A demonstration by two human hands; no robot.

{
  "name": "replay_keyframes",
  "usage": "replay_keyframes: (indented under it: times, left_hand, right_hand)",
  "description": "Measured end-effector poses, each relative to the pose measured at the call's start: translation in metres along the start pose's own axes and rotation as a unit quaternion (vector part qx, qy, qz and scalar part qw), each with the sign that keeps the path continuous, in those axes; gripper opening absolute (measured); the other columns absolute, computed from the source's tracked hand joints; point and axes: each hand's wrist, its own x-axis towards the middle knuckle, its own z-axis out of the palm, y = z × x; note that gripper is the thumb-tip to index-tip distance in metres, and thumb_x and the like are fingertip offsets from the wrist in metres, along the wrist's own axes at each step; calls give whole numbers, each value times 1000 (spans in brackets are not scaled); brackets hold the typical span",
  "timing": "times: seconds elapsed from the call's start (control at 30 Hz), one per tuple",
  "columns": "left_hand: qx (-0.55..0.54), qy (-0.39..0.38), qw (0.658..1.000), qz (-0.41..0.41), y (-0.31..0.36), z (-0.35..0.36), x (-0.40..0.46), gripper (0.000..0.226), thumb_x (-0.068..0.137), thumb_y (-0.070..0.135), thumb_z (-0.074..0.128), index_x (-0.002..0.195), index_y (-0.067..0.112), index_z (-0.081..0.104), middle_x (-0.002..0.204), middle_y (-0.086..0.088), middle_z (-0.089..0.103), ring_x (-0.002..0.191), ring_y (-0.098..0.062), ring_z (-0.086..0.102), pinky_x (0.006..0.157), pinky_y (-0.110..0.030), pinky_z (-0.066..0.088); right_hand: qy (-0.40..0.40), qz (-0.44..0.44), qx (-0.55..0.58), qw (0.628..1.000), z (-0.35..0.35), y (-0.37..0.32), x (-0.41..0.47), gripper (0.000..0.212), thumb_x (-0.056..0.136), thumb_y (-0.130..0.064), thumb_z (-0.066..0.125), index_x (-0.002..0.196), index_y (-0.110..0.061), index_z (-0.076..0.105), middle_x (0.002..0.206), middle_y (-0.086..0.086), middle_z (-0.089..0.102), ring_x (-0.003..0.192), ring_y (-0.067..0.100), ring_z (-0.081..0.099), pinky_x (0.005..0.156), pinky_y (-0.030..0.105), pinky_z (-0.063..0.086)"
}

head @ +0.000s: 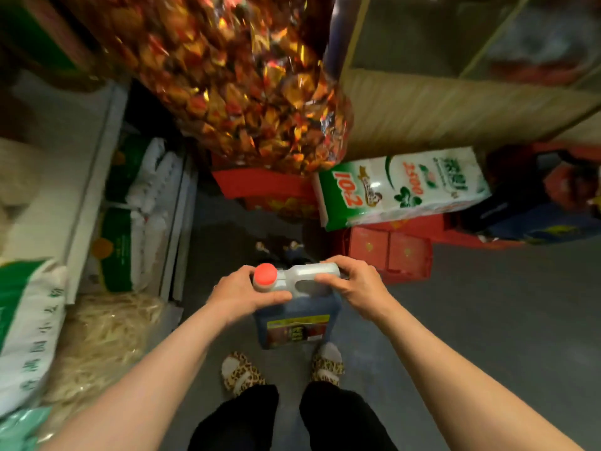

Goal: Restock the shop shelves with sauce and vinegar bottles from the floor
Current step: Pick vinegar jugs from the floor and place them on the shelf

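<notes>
A large plastic jug (297, 315) of dark liquid, with a red cap (265, 274) and a yellow and red label, hangs upright over the grey floor in front of my feet. My left hand (242, 296) grips its neck just under the cap. My right hand (354, 284) holds the clear moulded handle at the top right of the jug. Beyond the jug, the tops of two or three small dark bottles (279, 249) show on the floor, blurred.
White shelving (97, 177) with green and white bags runs along the left, a sack (26, 323) and pale noodles (100, 346) near me. A big bag of wrapped sweets (234, 79) hangs ahead. Red crates (390, 255) and a tissue pack (403, 187) stand right.
</notes>
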Motion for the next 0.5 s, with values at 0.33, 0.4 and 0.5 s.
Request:
replay_keyframes:
  times: [0.33,0.4,0.5]
  left_hand:
    - [15,156,984,83,78,-203,-101,122,19,110,41,108,33,72,108,8,70,104,-18,64,90,-35,52]
    - [-12,178,979,96,95,-234,-119,105,32,104,52,105,32,74,109,7,70,105,-17,64,91,-34,50]
    - [-68,213,970,93,116,-275,-139,83,48,88,68,108,31,76,114,9,70,111,-15,62,93,-34,49]
  right_hand:
    - [29,-177,-3,984,-81,-241,-6,27,84,-52,74,79,-25,73,65,-18,66,61,-3,54,61,29,41]
    - [32,-216,-37,975,-96,-282,0,24,88,-49,72,78,-27,72,61,-23,63,58,-5,53,57,22,40]
    - [19,-271,-42,961,-119,-337,18,33,88,-48,72,81,-16,74,57,-17,60,52,-3,48,51,24,39]
